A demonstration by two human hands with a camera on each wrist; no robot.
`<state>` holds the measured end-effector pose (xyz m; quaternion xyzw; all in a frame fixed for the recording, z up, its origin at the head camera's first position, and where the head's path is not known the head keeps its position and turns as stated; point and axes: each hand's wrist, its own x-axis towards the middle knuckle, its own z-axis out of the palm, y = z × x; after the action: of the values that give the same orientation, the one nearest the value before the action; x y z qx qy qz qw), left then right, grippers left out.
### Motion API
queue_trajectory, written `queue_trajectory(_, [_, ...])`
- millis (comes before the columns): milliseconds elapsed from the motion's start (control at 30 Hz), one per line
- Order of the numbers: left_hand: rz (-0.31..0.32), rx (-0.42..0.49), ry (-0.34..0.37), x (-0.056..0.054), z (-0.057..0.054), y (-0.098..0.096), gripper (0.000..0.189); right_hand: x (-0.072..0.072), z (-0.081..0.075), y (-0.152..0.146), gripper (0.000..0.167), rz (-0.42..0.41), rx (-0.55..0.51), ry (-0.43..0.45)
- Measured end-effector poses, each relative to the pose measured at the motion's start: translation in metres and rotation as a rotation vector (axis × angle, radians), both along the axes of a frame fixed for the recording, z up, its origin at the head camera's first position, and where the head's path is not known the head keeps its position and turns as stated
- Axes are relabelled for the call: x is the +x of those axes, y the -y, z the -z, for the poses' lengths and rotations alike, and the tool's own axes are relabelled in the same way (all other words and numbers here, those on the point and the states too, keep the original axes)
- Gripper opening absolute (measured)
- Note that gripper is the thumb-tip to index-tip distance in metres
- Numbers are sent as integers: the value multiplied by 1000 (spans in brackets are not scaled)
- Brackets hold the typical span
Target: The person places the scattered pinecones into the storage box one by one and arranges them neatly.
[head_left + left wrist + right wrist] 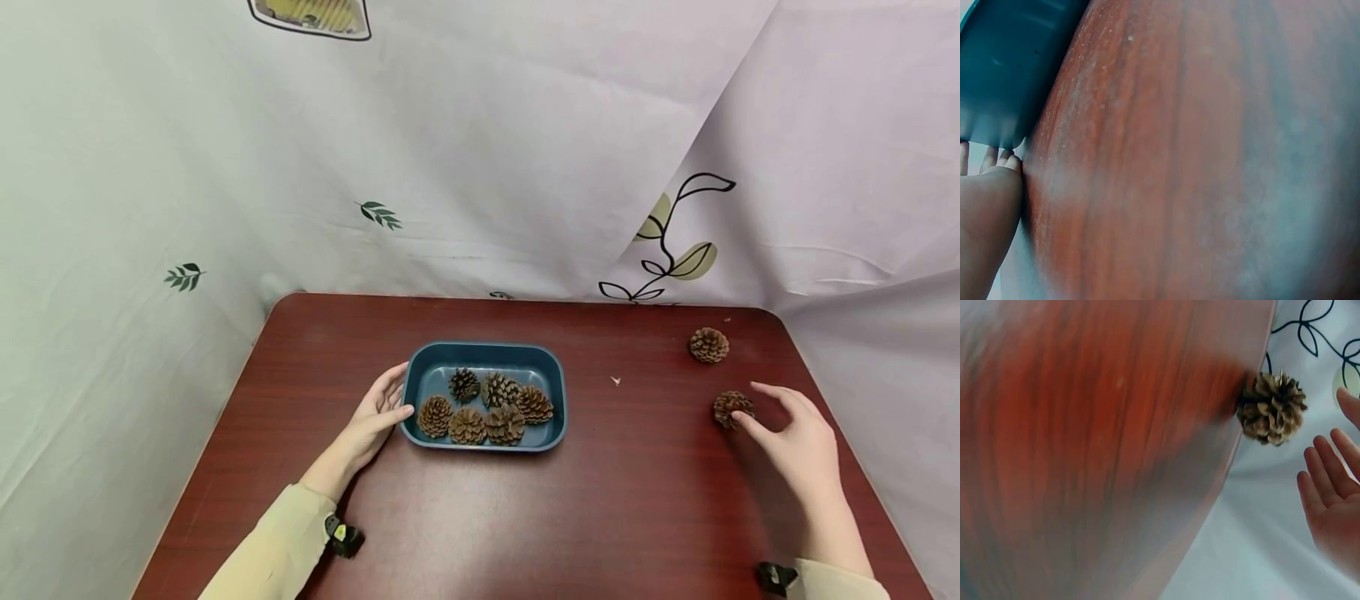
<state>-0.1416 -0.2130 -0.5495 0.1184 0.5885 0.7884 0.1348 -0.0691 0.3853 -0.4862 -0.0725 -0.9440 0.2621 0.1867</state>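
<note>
My left hand (372, 417) holds the left side of a dark blue rectangular tray (487, 451), thumb at the rim and fingers along the outer wall. The left wrist view shows the fingertips (1007, 159) against that tray's outside (1007, 75). Several brown pine cones (468, 426) lie inside. Over at the right, my right hand (806, 442) is spread around a pine cone (729, 408) on the table, the thumb overlapping it in the head view. In the right wrist view, the hand (1338, 494) stands apart from a pine cone (1272, 409), fingers extended.
Another pine cone (708, 345) sits farther back near the table's right corner. A small pale scrap (616, 381) lies on the reddish-brown table (615, 517). White cloth (487, 167) with printed leaves hangs behind the table and along its sides.
</note>
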Motion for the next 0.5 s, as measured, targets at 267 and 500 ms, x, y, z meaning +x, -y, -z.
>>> queue_trajectory(267, [-3, 0, -13, -1, 1, 1, 77, 1, 2, -11, 58, -63, 26, 68])
queue_trajectory(500, [-4, -4, -5, 0, 1, 0, 77, -1, 7, -14, 64, -124, 34, 147])
